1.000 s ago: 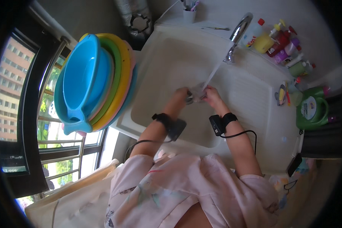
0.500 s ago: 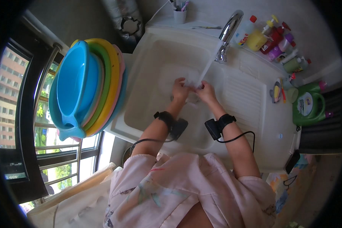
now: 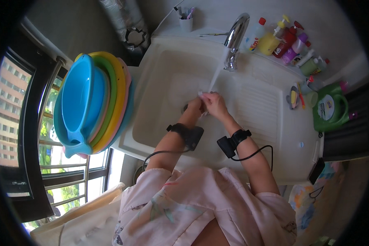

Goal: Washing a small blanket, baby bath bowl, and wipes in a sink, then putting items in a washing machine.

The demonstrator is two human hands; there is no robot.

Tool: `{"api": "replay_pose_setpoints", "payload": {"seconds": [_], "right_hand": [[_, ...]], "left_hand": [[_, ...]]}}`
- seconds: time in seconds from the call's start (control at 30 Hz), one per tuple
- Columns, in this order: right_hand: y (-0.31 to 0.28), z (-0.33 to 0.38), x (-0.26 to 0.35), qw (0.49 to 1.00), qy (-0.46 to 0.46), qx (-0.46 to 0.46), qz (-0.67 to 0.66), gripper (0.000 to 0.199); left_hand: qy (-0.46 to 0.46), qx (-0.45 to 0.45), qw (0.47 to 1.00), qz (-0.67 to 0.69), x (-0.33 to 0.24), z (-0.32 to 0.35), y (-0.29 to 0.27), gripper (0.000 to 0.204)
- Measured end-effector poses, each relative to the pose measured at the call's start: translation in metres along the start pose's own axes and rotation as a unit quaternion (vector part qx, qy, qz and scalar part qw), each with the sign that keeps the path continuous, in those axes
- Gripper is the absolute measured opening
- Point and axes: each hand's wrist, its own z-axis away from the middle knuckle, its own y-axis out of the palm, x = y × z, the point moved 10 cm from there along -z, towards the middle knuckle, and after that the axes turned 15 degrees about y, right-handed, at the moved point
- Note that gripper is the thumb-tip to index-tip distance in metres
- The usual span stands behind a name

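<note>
Both my hands are over the basin of the white sink [image 3: 145,102], under a stream of water from the chrome faucet [image 3: 236,35]. My right hand [image 3: 215,105] is closed, its fingers pinching a small, wet, whitish piece that looks like thin cloth [image 3: 200,94]. Just left of it and partly behind it, my left hand [image 3: 194,106] is curled round the lower part of the same piece, its fingertips mostly hidden. Beside my left hand, the dark drain [image 3: 185,109] shows in the basin floor.
Stacked coloured plastic basins [image 3: 79,94] stand left of the sink. A ribbed washboard [image 3: 258,108] slopes at the right. Along the back right ledge are several bottles [image 3: 269,44] and a green jug [image 3: 331,107]. A white cup [image 3: 186,25] holds brushes. Cabled black devices [image 3: 229,144] are strapped to my wrists.
My hands have come closer together, the right now overlapping the left and gripping the whitish piece higher up. The view has shifted slightly, so the faucet appears further left.
</note>
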Motion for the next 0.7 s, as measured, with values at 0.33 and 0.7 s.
{"api": "replay_pose_setpoints", "payload": {"seconds": [0.33, 0.7], "right_hand": [[-0.021, 0.019, 0.041, 0.99, -0.105, -0.001, -0.099, 0.021], [-0.027, -0.006, -0.053, 0.984, 0.118, 0.01, -0.135, 0.021]], "left_hand": [[0.001, 0.356, 0.874, 0.329, 0.03, -0.016, 0.068, 0.025], [-0.108, 0.192, 0.922, 0.318, -0.005, 0.019, 0.108, 0.041]]}}
